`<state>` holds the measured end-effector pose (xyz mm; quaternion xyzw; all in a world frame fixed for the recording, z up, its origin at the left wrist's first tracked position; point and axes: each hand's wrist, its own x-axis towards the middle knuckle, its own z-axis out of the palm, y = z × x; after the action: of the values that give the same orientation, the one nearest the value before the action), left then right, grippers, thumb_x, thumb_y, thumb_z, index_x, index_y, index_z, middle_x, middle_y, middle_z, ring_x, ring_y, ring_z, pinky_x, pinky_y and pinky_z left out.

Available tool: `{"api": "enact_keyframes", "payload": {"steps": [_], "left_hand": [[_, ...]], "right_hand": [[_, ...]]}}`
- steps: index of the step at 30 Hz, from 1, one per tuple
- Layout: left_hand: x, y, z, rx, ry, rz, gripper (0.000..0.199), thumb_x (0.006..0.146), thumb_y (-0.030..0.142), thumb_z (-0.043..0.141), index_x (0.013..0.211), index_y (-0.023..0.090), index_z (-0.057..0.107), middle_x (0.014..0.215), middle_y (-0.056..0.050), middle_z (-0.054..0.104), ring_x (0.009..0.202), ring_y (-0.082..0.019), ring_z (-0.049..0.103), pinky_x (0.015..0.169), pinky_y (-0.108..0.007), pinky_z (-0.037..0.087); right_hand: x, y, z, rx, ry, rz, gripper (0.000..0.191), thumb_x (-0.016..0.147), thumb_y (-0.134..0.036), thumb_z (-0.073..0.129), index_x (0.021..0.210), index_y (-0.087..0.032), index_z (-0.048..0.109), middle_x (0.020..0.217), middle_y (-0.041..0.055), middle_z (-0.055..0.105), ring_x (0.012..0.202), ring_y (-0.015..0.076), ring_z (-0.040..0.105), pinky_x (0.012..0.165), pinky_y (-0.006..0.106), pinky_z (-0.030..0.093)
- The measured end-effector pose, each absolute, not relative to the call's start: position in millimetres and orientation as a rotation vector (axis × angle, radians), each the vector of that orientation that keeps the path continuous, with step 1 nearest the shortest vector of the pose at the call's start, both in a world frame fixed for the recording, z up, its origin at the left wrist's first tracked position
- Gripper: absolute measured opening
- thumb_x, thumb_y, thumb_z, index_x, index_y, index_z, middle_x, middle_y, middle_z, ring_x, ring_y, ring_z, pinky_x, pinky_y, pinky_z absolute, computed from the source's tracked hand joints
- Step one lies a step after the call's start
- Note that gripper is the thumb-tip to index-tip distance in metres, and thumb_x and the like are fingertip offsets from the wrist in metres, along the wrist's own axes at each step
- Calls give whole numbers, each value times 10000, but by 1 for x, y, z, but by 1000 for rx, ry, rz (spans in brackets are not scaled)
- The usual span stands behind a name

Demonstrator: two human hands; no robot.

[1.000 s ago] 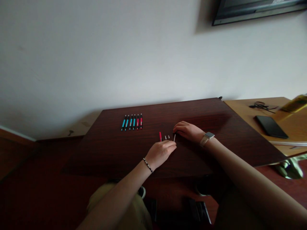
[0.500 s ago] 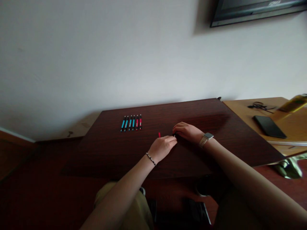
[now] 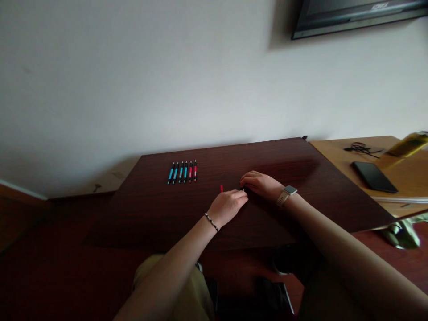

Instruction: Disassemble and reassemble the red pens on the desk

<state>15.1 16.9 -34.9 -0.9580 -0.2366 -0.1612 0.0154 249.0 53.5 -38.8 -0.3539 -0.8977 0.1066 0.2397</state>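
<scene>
Head view: a screen (image 3: 354, 17) beyond the right fingers (image 3: 249, 178), whose grip I can't tell, bears unreadable lettering (image 3: 379, 6); left fingers (image 3: 240, 195) pinch a white rod (image 3: 244, 190), less exposed than earlier.

They wear a bracelet (image 3: 211, 222), pale-strapped watch (image 3: 289, 190), seemingly khaki trousers (image 3: 195, 292).

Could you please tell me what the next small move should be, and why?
Probably, with the right hand steady, the left hand should gently push the slim pale piece toward the dark piece in the right grip: the hands nearly meet, and the pale piece shows between them, lined up with the dark one. Fingers hide whether they already join.
</scene>
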Motion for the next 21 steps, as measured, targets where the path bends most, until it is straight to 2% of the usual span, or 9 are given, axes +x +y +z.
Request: {"api": "enact_keyframes", "payload": {"steps": [21], "left_hand": [[19, 20, -29, -3009, -797, -475, 214, 1034, 110, 533, 1059, 183, 732, 1037, -55, 724, 997, -186, 700, 862, -294, 578]], "right_hand": [[249, 53, -41, -994, -2458, 289, 306, 956, -49, 535, 1100, -235, 732, 1162, 81, 728, 1123, 239, 651, 982, 373, 535]]}}
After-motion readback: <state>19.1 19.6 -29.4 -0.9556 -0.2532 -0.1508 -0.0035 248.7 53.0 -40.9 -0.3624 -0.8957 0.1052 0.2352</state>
